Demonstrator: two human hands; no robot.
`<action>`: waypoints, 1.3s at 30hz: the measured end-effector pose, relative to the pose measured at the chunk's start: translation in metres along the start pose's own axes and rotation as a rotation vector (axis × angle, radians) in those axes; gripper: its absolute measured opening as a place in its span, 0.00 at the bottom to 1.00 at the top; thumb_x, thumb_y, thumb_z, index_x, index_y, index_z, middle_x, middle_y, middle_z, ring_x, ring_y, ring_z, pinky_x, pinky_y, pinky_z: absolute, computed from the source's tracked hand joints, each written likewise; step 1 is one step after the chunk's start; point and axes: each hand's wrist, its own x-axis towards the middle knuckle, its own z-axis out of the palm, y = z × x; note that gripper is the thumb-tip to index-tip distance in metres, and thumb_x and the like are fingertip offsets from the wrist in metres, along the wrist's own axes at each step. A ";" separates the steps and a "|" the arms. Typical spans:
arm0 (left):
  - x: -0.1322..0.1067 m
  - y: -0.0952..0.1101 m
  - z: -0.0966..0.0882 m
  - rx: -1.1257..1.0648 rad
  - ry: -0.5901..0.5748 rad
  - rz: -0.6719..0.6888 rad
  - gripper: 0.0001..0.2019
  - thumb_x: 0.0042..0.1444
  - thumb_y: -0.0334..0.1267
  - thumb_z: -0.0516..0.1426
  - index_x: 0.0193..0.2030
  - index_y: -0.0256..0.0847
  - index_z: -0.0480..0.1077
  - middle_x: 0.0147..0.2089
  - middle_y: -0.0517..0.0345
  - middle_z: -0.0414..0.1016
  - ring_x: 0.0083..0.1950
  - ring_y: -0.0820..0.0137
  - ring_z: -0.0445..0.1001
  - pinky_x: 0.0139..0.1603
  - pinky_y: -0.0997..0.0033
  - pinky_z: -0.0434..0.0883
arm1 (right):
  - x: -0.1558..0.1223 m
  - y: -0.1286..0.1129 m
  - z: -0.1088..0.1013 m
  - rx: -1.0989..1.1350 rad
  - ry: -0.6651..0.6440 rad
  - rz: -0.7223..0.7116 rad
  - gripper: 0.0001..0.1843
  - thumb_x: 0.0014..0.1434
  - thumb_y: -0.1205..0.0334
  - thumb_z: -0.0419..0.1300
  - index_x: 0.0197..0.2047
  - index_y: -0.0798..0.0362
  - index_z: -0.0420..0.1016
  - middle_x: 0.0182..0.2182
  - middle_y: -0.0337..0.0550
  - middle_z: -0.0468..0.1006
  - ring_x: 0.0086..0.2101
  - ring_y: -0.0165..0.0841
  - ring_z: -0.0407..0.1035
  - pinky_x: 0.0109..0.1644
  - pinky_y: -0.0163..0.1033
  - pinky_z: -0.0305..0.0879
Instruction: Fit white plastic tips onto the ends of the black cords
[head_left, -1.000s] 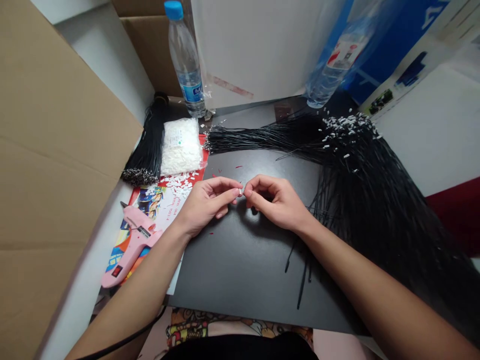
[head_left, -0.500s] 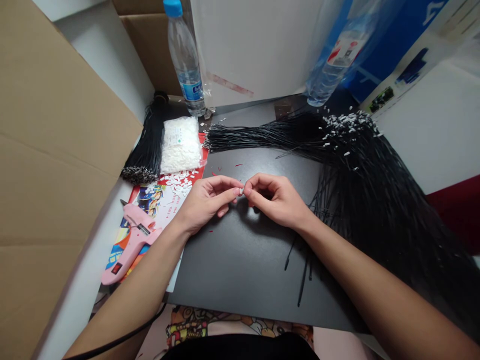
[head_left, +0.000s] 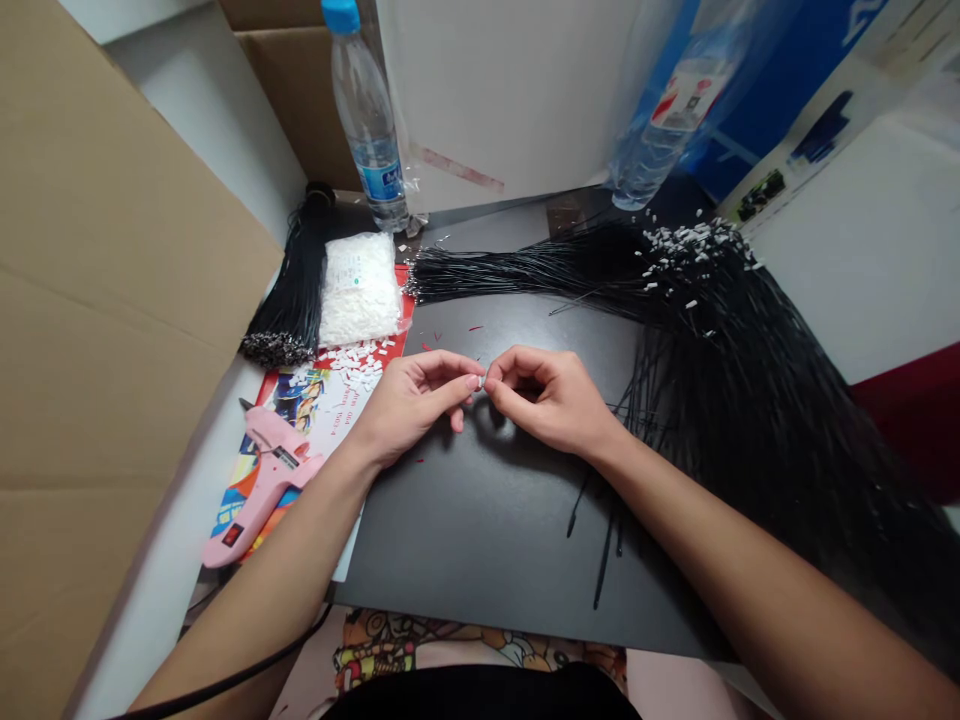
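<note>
Above the middle of the dark table, my left hand (head_left: 411, 408) is closed in a pinch on a small white plastic piece (head_left: 481, 383). My right hand (head_left: 553, 402) meets it tip to tip, its thumb and forefinger pinched at the piece's other side. Whatever the right fingers grip is too small and hidden to name. Loose white pieces (head_left: 358, 362) of similar look lie left of my hands, by a clear bag (head_left: 360, 288) full of them. Behind the hands stretches a bundle of black cords (head_left: 510, 272).
A pink glue gun (head_left: 262, 490) lies on printed paper at left. More black cords (head_left: 787, 440), white-tipped at the top, cover the right side. Another cord bundle (head_left: 292, 280) lies back left. Two plastic bottles, one blue-capped (head_left: 379, 150) and one labelled (head_left: 671, 120), stand behind.
Both hands stay almost in place, still fingertip to fingertip. The left hand's lower fingers have shifted slightly, and the whole view has moved a little.
</note>
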 end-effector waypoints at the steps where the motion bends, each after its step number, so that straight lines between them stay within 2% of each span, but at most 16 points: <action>1: 0.000 0.000 0.000 0.000 -0.001 0.005 0.12 0.51 0.42 0.68 0.38 0.36 0.78 0.31 0.59 0.77 0.22 0.79 0.71 0.24 0.77 0.69 | 0.000 0.000 0.000 -0.012 0.002 -0.005 0.09 0.58 0.59 0.60 0.32 0.57 0.74 0.20 0.35 0.70 0.20 0.23 0.59 0.25 0.30 0.56; 9: -0.001 0.003 0.003 0.008 0.009 0.005 0.15 0.48 0.44 0.70 0.37 0.36 0.78 0.32 0.58 0.80 0.24 0.76 0.74 0.28 0.74 0.73 | 0.000 0.000 -0.001 -0.050 -0.005 0.003 0.09 0.58 0.59 0.60 0.32 0.57 0.74 0.20 0.36 0.72 0.21 0.23 0.60 0.25 0.30 0.56; 13: -0.001 0.002 0.005 0.040 0.051 0.014 0.14 0.49 0.44 0.69 0.37 0.36 0.78 0.36 0.54 0.82 0.26 0.74 0.77 0.33 0.71 0.76 | -0.001 -0.002 0.000 -0.099 0.018 0.015 0.10 0.58 0.59 0.59 0.31 0.56 0.74 0.20 0.36 0.72 0.20 0.23 0.60 0.25 0.30 0.56; 20: 0.000 -0.007 0.007 0.117 0.124 0.064 0.13 0.51 0.42 0.67 0.38 0.35 0.78 0.36 0.52 0.82 0.28 0.72 0.79 0.35 0.70 0.78 | -0.002 -0.008 0.006 -0.222 0.055 0.021 0.07 0.57 0.62 0.57 0.29 0.55 0.72 0.20 0.35 0.72 0.21 0.24 0.60 0.27 0.31 0.54; 27: 0.001 -0.007 0.009 0.124 0.137 0.076 0.12 0.53 0.42 0.66 0.39 0.34 0.77 0.37 0.51 0.82 0.29 0.72 0.79 0.35 0.71 0.78 | -0.003 -0.012 0.010 -0.148 0.069 0.175 0.09 0.60 0.60 0.58 0.31 0.56 0.75 0.22 0.38 0.76 0.22 0.25 0.63 0.28 0.32 0.56; 34: 0.003 -0.005 0.008 0.110 0.131 0.066 0.12 0.52 0.41 0.66 0.38 0.34 0.76 0.36 0.53 0.82 0.29 0.73 0.79 0.35 0.72 0.78 | -0.005 -0.008 0.009 -0.142 0.114 0.097 0.07 0.58 0.62 0.59 0.37 0.56 0.76 0.25 0.39 0.78 0.23 0.26 0.65 0.29 0.32 0.58; 39: 0.003 -0.005 0.007 0.110 0.129 0.057 0.12 0.52 0.41 0.66 0.38 0.34 0.76 0.36 0.52 0.82 0.30 0.72 0.79 0.36 0.71 0.78 | -0.005 -0.010 0.007 -0.194 0.098 0.067 0.06 0.57 0.63 0.58 0.29 0.54 0.72 0.22 0.37 0.74 0.22 0.24 0.61 0.28 0.32 0.56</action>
